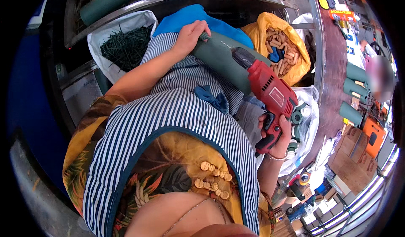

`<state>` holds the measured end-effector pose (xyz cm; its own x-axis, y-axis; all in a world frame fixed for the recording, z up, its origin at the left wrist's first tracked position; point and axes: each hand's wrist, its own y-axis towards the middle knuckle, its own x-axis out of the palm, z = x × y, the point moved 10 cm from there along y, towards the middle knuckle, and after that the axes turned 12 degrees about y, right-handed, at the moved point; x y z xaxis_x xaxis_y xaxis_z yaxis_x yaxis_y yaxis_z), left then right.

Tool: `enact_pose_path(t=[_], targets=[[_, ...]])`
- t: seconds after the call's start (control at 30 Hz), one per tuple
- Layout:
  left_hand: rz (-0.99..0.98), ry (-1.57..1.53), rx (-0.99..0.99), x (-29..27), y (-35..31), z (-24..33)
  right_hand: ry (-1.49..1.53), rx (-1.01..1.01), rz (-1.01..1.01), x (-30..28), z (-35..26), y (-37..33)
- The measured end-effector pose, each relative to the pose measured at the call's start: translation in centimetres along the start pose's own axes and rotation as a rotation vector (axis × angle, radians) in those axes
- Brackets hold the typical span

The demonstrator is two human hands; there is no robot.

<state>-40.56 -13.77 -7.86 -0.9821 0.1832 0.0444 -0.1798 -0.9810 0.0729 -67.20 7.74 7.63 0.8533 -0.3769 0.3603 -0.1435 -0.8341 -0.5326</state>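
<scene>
1. Green and smooth, a wide tube (223, 64) lies across a worker's lap, running from 12 o'clock toward 1 o'clock over a striped apron (164, 108) and a blue cloth (181, 20).

2. The right hand (283, 129), at 3 o'clock, is wrapped around the handle of a red and black drill (272, 89). The bit (226, 45) points toward 10 o'clock above the tube; whether its tip touches the surface cannot be told.

3. At 12 o'clock, the left hand (190, 39) bends its fingers over the tube's left end. The thumb is hidden, so how firmly it grips cannot be told, nor whether a small green nub (205, 35) at the fingertips is a separate piece.

4. Clean work with the drill would seem to call for a steady tube: pressed into the lap against rolling, the bit square to the curve, fingers well out of its line, and light pressure, since legs lie beneath.

5. Supplies ring the worker: a white sack (98, 51) of thin dark green pieces at 10 o'clock, a yellow sack (301, 70) of brown pegs at 2 o'clock, a clear bag (313, 110) of green rings at 3 o'clock, just short of a dark bench (328, 85).
</scene>
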Motion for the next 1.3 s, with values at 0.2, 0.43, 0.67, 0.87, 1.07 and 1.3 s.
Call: enact_pose_path(t=[0.2, 0.43, 0.67, 0.87, 1.07, 1.3], targets=[[0.021, 0.122, 0.101, 0.0, -0.2, 1.1, -0.115, 0.044, 0.055, 1.9, 0.0, 0.8], [0.039, 0.127, 0.104, 0.0, -0.2, 1.5, -0.091, 0.067, 0.066, 1.7, 0.6, 1.1], [0.019, 0.132, 0.103, 0.1, -0.2, 1.1, -0.037, 0.092, 0.116, 0.9, 1.1, 1.4], [-0.013, 0.133, 0.086, 0.5, -0.2, 0.7, -0.056, 0.094, 0.082, 1.2, 0.9, 1.4], [-0.039, 0.165, 0.086, 0.6, -0.3, 0.9, -0.064, 0.088, 0.109, 0.8, 0.7, 1.2], [-0.056, 0.162, 0.084, 0.8, -0.4, 1.1, -0.052, 0.130, 0.098, 0.2, 0.7, 1.4]])
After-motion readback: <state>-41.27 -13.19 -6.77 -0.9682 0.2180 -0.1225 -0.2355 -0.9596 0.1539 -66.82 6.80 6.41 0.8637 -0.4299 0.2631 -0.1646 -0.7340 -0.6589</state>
